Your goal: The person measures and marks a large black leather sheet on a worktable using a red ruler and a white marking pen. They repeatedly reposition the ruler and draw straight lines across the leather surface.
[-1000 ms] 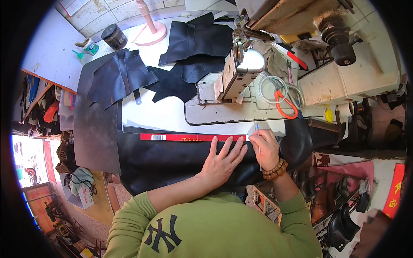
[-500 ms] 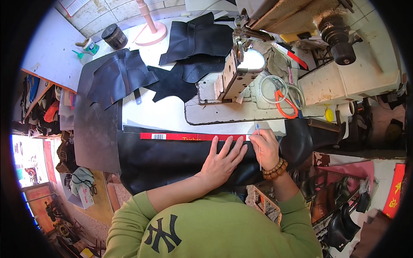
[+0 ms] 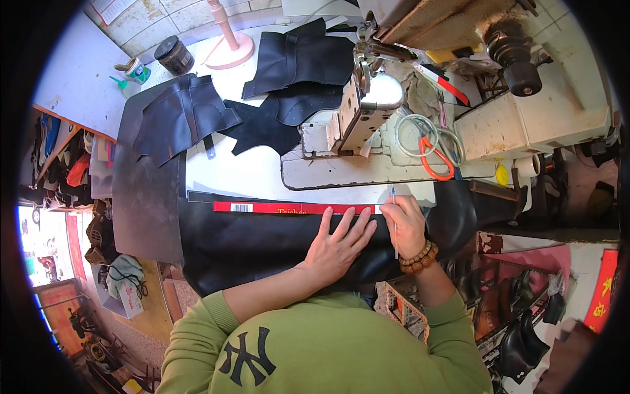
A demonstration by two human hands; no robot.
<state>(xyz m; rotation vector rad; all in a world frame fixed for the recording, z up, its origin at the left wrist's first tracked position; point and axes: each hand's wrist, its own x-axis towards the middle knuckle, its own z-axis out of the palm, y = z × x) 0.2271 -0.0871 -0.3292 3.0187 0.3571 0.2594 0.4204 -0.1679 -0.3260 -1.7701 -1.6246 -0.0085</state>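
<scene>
A long red cardboard strip (image 3: 262,208) lies along the far edge of a black leather sheet (image 3: 243,240). My left hand (image 3: 339,244) rests flat with fingers spread, its fingertips pressing on the strip. At the strip's right end, my right hand (image 3: 405,226) is closed in a pinch around a thin pen (image 3: 393,192) with a blue end; the pen stands steeply, and its lower shaft shows beside the wrist. A wooden bead bracelet circles that wrist. The fingers hide where the pen meets the leather.
Beyond my hands stands a sewing machine (image 3: 364,108) on a white table (image 3: 230,177). Orange-handled scissors (image 3: 436,161) lie right of it. Cut black leather pieces (image 3: 298,62) are spread behind, near a pink stand (image 3: 230,52) and a dark jar (image 3: 174,55). A hammer (image 3: 502,190) sits at the right.
</scene>
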